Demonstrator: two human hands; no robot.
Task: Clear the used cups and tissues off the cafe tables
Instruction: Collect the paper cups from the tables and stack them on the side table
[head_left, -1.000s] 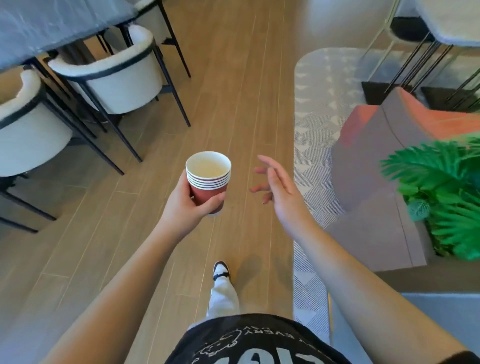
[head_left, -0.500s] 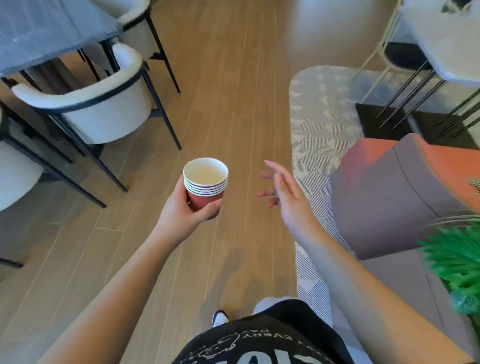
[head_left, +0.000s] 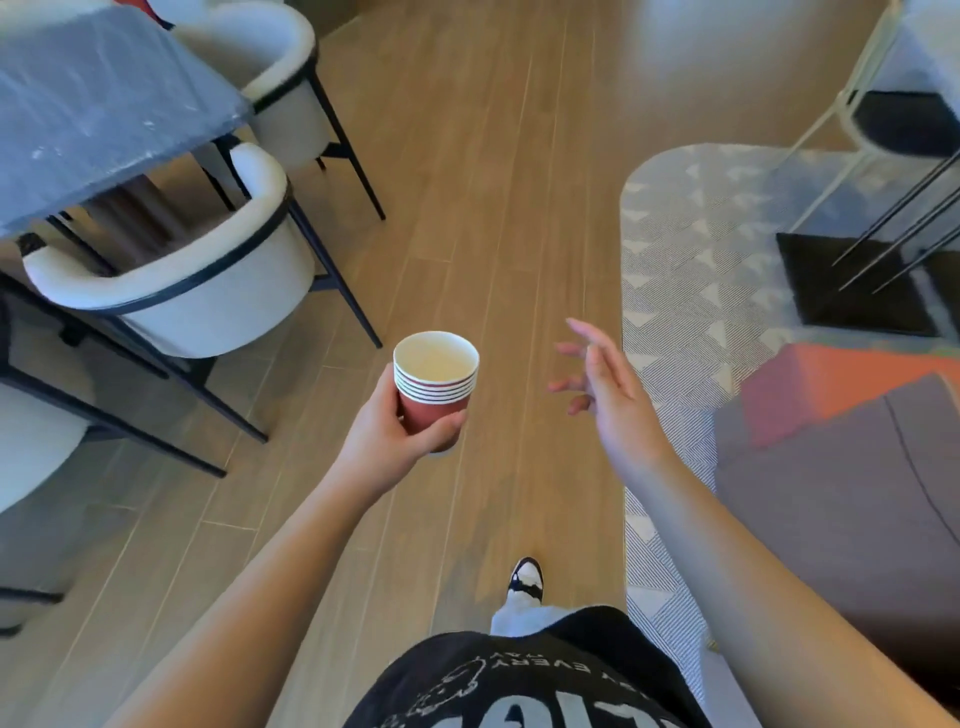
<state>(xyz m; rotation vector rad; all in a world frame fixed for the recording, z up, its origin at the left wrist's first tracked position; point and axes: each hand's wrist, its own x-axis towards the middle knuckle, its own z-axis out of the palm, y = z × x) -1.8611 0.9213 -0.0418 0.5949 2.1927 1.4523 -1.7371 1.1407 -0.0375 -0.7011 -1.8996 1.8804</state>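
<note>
Cup stack (head_left: 435, 387) base behind left hand (head_left: 387, 441)

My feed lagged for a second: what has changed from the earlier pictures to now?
The person has walked forward along the wood floor: the green plant has left view and the dark table looms nearer. Nothing taken or let go. The left hand keeps its grip on the stack of red cups; the right hand stays open, empty.

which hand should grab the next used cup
Right, probably. The right hand is open and holds nothing, while the left hand already grips the stack of red paper cups.
</note>
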